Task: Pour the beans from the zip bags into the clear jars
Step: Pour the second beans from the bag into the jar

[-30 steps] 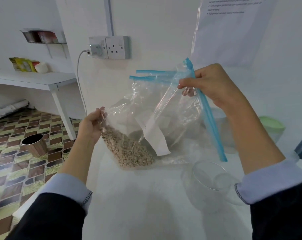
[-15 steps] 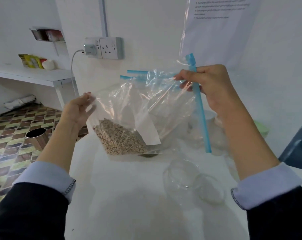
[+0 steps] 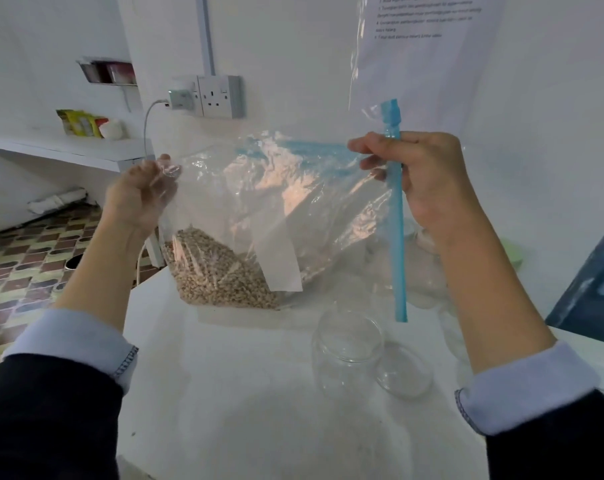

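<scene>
A large clear zip bag point(image 3: 314, 209) with a blue zip strip hangs in the air over the white table point(image 3: 245, 393). Pale brown beans point(image 3: 217, 271) lie heaped in its lower left corner, beside a white label on the bag. My left hand point(image 3: 141, 199) grips the bag's left corner, raised to about the height of my right hand. My right hand point(image 3: 422, 174) pinches the blue zip edge, which hangs down in front of it. An open clear jar point(image 3: 345, 351) stands on the table below the bag, with its clear lid point(image 3: 404, 372) lying beside it on the right.
More clear containers point(image 3: 428, 258) and a pale green lid point(image 3: 515, 251) stand at the back right, partly hidden by the bag. A wall socket with a plugged cable point(image 3: 207, 97) is behind. The table's left edge drops to a patterned tiled floor point(image 3: 27, 265).
My left hand has lifted the bag's left corner higher. The beans stay heaped in the lower left corner. The zip edge in my right hand now hangs nearly vertical.
</scene>
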`<move>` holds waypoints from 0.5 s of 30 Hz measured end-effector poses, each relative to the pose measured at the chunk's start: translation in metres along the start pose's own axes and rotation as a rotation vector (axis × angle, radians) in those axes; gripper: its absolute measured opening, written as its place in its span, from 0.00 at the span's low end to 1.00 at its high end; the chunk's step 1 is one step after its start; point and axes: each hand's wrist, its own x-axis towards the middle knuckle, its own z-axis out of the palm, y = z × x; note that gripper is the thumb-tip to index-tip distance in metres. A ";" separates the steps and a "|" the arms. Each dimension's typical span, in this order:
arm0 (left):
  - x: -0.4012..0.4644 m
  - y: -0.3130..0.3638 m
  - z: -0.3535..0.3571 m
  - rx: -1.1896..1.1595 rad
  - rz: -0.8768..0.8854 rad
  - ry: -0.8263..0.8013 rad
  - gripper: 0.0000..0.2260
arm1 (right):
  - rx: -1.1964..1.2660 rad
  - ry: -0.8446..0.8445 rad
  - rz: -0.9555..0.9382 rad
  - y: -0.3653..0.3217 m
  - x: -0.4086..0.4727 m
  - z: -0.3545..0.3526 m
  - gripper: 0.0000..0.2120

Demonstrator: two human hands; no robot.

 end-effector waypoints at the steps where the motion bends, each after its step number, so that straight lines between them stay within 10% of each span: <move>1: -0.003 0.003 0.002 0.009 0.005 0.002 0.17 | 0.016 0.003 0.004 0.000 -0.003 -0.001 0.04; 15: -0.023 0.028 0.022 0.169 0.125 0.055 0.12 | 0.231 0.081 0.144 0.010 -0.021 -0.013 0.02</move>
